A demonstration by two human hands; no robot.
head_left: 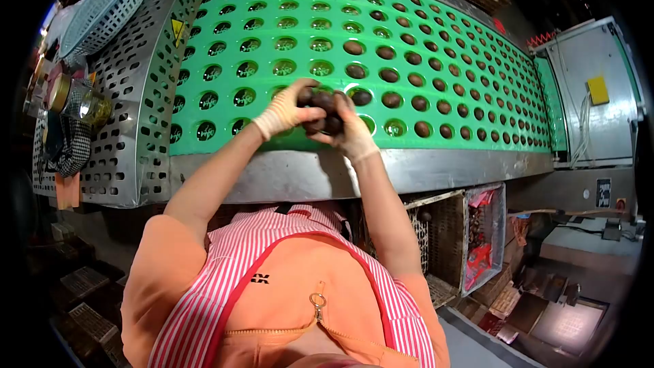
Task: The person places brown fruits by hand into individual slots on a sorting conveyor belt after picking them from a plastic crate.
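Note:
Both of my hands, in light-coloured partial gloves, are together above the near edge of a green tray belt [225,110] full of round holes. My left hand [287,110] is curled round the left side of a cluster of dark brown egg-shaped balls [320,103]. My right hand [353,135] closes on the cluster from the right, its thumb and fingertips against the balls. More brown balls [392,100] sit one to a hole across the right side of the belt. Holes to the left show only a metal pattern beneath. Some holes under my hands are hidden.
A perforated metal surface [116,133] lies at left, bearing a light blue basket [109,10] and a jar [92,105]. A steel rim [286,176] runs along the belt's front. Crates [439,235] stand below at right, near a metal cabinet [579,123].

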